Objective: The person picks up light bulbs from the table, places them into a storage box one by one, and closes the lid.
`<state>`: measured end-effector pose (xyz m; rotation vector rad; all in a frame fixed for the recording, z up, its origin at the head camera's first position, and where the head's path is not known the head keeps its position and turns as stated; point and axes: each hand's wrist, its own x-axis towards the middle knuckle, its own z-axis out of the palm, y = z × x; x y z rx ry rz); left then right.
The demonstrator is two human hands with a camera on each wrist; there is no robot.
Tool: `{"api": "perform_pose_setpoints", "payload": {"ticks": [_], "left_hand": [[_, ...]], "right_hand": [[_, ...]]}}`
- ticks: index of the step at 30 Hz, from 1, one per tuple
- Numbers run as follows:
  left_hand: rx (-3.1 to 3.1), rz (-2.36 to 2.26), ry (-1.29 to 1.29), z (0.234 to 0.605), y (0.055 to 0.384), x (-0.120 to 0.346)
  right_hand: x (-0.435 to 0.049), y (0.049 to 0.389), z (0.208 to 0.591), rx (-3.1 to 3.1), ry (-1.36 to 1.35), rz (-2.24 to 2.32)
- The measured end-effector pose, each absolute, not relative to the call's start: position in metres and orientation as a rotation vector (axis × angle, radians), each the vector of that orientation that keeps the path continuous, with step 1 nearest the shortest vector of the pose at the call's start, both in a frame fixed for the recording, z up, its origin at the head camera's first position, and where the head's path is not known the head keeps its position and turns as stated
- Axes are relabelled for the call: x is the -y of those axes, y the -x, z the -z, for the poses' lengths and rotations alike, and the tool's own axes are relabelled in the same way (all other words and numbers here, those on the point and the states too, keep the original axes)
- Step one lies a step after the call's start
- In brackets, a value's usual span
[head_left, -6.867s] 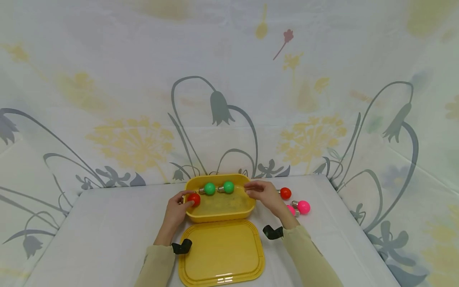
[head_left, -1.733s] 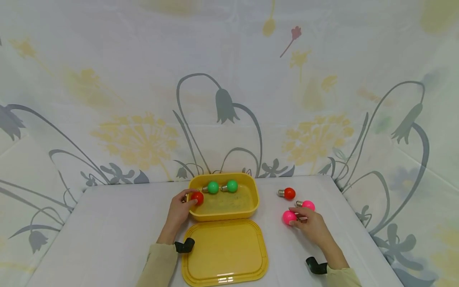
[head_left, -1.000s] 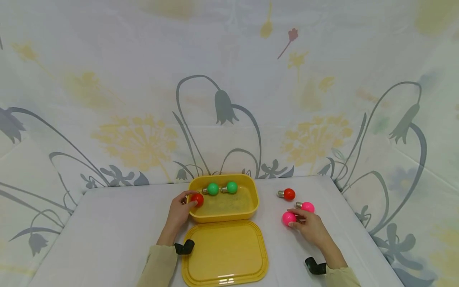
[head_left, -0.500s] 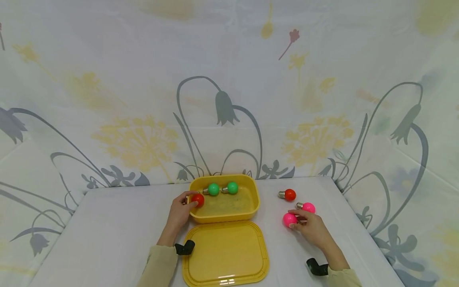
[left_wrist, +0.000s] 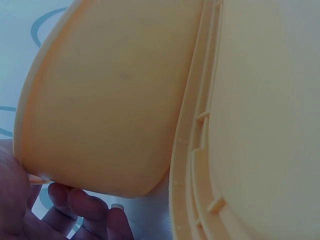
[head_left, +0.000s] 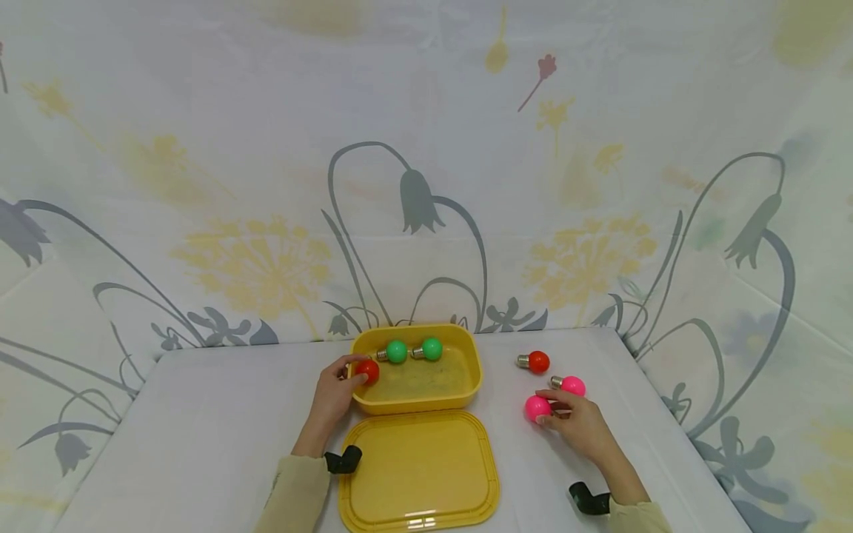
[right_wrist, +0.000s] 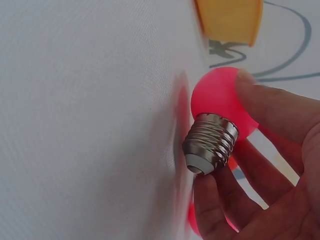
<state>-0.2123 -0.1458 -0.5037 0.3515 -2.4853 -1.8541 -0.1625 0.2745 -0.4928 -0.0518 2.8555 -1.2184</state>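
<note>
A yellow plastic container (head_left: 416, 406) stands at the back of the table, two green light bulbs (head_left: 432, 349) lying inside. At its left end my left hand (head_left: 332, 392) holds a red light bulb (head_left: 369, 370) between thumb and index finger. The left wrist view shows the other fingers (left_wrist: 87, 204) curled beside the container's wall; the bulb is hidden there. To the right, my right hand (head_left: 581, 423) pinches a pink light bulb (head_left: 537, 408) by its globe. Its metal screw base (right_wrist: 210, 141) points toward the palm side in the right wrist view.
A yellow lid (head_left: 418, 470) lies flat in front of the container. Right of the container, a second red light bulb (head_left: 538, 361) and another pink bulb (head_left: 573, 385) lie on the white tablecloth (head_left: 206, 429). A flower-patterned cloth backdrop (head_left: 426, 148) rises behind.
Since the oldest frame, my right hand has moved from the container's right end to the pink bulb and grasped it. My left hand keeps its hold. The last second shows almost no motion.
</note>
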Motion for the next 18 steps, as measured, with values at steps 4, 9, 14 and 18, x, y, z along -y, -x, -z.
{"api": "perform_pose_setpoints", "payload": {"ticks": [4,9,14,18], "left_hand": [[2.490,1.855,-0.355,0.5034,0.2122,0.1456],[2.496,1.844,-0.343,0.5048,0.2129,0.1463],[2.484,1.847,-0.330,0.5066,0.2141,0.1466],[2.478,1.851,-0.327,0.5054,0.2138,0.1466]], "right_hand": [[-0.2734,0.1613,0.4925,-2.841,0.053,1.247],[-0.2716,0.1611,0.4920,-2.828,0.042,1.269],[-0.2702,0.1614,0.4908,-2.813,0.040,1.305],[-0.2692,0.1622,0.4898,-2.818,0.058,1.344]]}}
